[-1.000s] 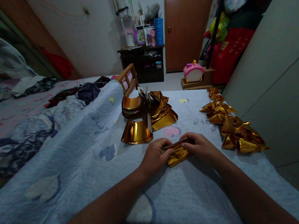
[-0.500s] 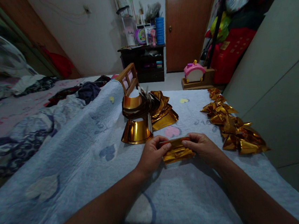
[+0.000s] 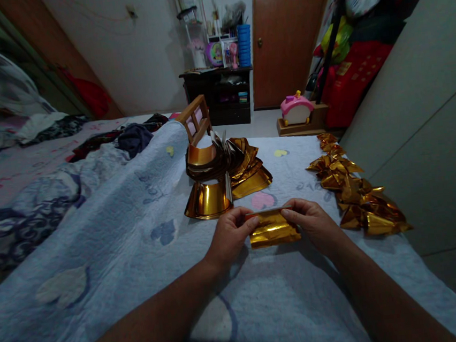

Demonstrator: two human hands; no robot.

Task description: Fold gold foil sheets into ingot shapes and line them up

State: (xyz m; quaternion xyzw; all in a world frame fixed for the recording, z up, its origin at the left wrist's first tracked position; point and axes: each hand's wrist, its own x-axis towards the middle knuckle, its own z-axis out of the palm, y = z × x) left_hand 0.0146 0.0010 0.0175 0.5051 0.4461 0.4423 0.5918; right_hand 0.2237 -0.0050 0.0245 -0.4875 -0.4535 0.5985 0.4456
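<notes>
A small sheet of gold foil paper (image 3: 273, 228) is stretched between my two hands, low over the bed cover. My left hand (image 3: 232, 234) pinches its left end, thumb on top. At the other end my right hand (image 3: 308, 221) grips it the same way; the fingers beneath are hidden. Just beyond my left hand stands a curved stack of gold sheets (image 3: 209, 201), with more fanned gold sheets (image 3: 251, 177) beside and behind it. Right of my right hand lies a row of folded gold foil pieces (image 3: 350, 188), running away from me.
A pale blue quilt (image 3: 174, 283) with heart patterns covers the bed. Crumpled bedding (image 3: 91, 178) lies at the left. A wooden rail (image 3: 197, 120) rises behind the gold stack. A pink toy (image 3: 297, 109) sits past the far edge, and a pale cabinet panel (image 3: 424, 163) borders the right.
The gold sheet now looks flatter and smoother, its face catching more light. My right hand has shifted slightly to the right along its edge. The stack and the folded pieces stay put.
</notes>
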